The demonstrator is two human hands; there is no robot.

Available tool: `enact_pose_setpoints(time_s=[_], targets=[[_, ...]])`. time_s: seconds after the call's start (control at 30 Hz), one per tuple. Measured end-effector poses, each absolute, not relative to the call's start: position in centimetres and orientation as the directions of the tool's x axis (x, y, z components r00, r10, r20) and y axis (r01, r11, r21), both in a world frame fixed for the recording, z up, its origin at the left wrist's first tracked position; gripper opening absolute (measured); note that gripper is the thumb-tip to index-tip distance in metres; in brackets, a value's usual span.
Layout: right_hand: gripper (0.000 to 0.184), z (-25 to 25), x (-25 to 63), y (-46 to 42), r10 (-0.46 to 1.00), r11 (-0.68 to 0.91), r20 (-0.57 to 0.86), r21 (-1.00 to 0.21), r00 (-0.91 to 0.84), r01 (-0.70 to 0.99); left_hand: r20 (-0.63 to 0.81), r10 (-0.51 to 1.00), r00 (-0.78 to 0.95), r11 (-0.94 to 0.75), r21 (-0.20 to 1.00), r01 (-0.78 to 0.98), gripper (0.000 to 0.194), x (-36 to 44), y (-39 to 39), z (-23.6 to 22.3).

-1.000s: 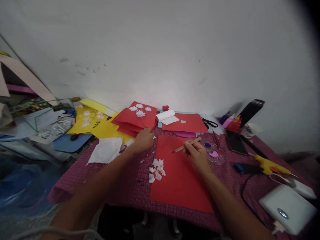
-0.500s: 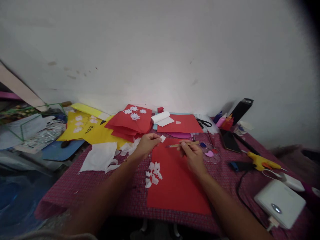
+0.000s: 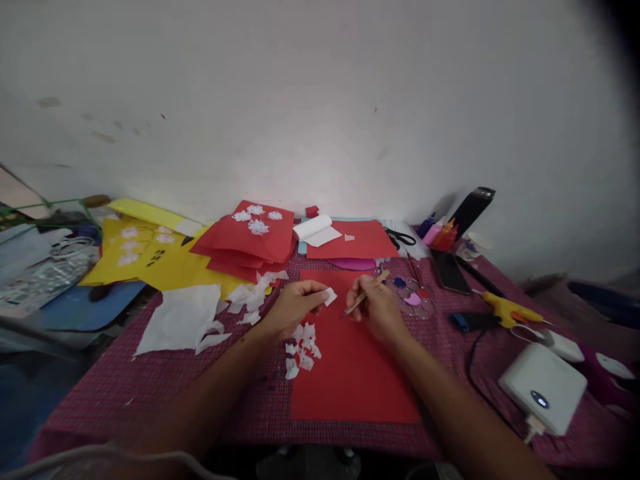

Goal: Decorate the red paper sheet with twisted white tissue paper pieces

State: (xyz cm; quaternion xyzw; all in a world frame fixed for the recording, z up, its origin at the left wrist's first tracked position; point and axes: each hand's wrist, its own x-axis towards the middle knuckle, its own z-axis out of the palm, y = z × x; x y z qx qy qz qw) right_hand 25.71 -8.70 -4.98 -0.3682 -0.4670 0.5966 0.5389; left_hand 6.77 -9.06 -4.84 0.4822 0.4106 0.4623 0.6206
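Step in hand: prob. working a brush on a small paper pc. L hand has fingers pinched on a white scrap, held over the far L corner of the red sheet, which lies nr the worktop front edge. R hand has fingers closed round a thin brush, tip angled down toward the scrap, small gap b/w; can't tell if tip touches the sheet. Torn white pcs lie along the sheet's L edge, some over it. Next move, I'd judge, calls for a steady L pinch, scrap kept flat, & a light R touch w/ the tip, no tearing.
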Motion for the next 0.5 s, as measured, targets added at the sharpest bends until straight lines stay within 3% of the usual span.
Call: enact_pose_setpoints(time_s=[0.2, 0.5], targets=[[0.026, -5.66, 25.46, -9.25, 0.946, -0.066, -0.007, -0.983, -0.323, -0.173, -0.039, 0.963, 0.266, 0.069, 0.992, -0.104, 0.027, 7.03, -9.56, -4.41], [0.026, -5.39, 25.30, -9.35, 0.948, -0.045, -0.038, -0.999, -0.316, -0.017, 0.011, 0.952, 0.306, 0.003, 0.999, -0.046, 0.022, 7.03, -9.61, -5.26]])
